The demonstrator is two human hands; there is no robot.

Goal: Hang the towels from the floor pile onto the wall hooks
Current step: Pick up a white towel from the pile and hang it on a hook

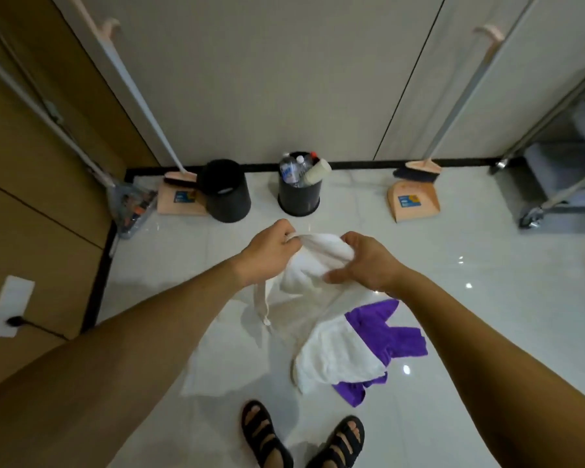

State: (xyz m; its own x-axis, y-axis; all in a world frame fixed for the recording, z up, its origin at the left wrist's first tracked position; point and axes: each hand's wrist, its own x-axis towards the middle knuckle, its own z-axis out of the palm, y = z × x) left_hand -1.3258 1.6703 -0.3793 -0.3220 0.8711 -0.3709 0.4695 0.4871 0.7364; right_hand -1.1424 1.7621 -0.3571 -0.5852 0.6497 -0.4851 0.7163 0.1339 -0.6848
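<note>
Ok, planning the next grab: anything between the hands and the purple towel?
Yes: a white towel lies across the purple towel, leaving its ends bare. The left hand and right hand grip a third towel.

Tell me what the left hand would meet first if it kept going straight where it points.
The left hand grips the white towel; past that, its line runs toward the black bin holding bottles. It seems held high, so it might pass above the bin; depth is unclear.

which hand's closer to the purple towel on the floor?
Right. The right hand is just above the purple towel; the left hand is farther off to its left. Both hold the white towel.
</note>
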